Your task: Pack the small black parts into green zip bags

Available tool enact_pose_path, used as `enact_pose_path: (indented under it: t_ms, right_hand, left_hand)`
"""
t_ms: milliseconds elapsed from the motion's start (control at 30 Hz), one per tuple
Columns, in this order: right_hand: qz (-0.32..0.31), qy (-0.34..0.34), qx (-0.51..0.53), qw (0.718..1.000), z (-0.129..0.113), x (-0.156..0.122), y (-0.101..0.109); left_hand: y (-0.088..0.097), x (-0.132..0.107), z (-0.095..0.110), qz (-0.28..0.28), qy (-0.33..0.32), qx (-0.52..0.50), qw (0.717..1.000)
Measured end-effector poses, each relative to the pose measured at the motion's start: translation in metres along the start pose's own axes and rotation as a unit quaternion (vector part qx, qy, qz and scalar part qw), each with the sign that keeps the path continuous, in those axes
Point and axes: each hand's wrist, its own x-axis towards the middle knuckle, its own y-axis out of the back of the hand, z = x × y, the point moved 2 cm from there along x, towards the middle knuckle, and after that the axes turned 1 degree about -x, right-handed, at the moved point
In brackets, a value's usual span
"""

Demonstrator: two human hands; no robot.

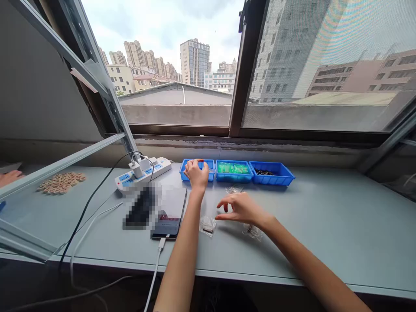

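Note:
My left hand (196, 174) reaches over the leftmost blue bin (210, 177) at the back of the table. Its thumb and fingers look apart, with the fingertips partly hidden, and nothing held shows. Over the middle of the table, my right hand (241, 208) is open, thumb and fingers curved apart around bare air. Just left of it lies a small clear plastic bag (208, 225) with something thin inside. Other clear bags (252, 232) lie partly beneath the right hand and wrist, and one more clear bag (234, 190) sits behind it.
The middle blue bin (234, 177) holds green packets; the right blue bin (276, 178) holds small dark pieces. A tablet (169, 212), charging cable (161, 245) and power strip (143, 175) lie left. Beyond a metal frame (65, 167) are a wooden-piece pile (61, 183) and another person's hand (11, 178).

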Motion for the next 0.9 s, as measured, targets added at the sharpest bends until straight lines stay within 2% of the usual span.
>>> enact_pose_path:
  t_ms: [167,333,467,567,633,800,900]
  right_hand:
    - [-0.019,0.015,0.02,0.999,-0.012,0.0,-0.007]
    - [-0.041,0.033,0.077,0.996,-0.019,0.004,-0.018]
    - [-0.02,0.025,0.126,0.991,-0.011,0.006,-0.02]
    - [0.033,-0.022,0.197,0.98,0.006,0.009,-0.015]
    - [0.09,-0.073,0.259,0.959,0.02,0.011,-0.009]
    - [0.265,-0.164,0.367,0.876,0.046,0.012,0.011]
    - [0.329,-0.182,0.399,0.836,0.052,0.011,0.019]
  left_hand:
    - [0.0,-0.005,0.011,0.016,-0.068,-0.065,0.995]
    - [-0.004,-0.001,0.006,0.009,-0.076,-0.11,0.991]
    - [-0.007,0.001,0.003,-0.024,-0.075,-0.143,0.987]
    - [-0.009,0.0,0.005,-0.053,-0.086,-0.155,0.983]
    - [-0.008,-0.001,0.007,-0.07,-0.11,-0.156,0.979]
    - [-0.006,-0.005,0.014,-0.112,-0.204,-0.16,0.959]
    - [-0.007,-0.011,0.019,-0.138,-0.253,-0.152,0.945]
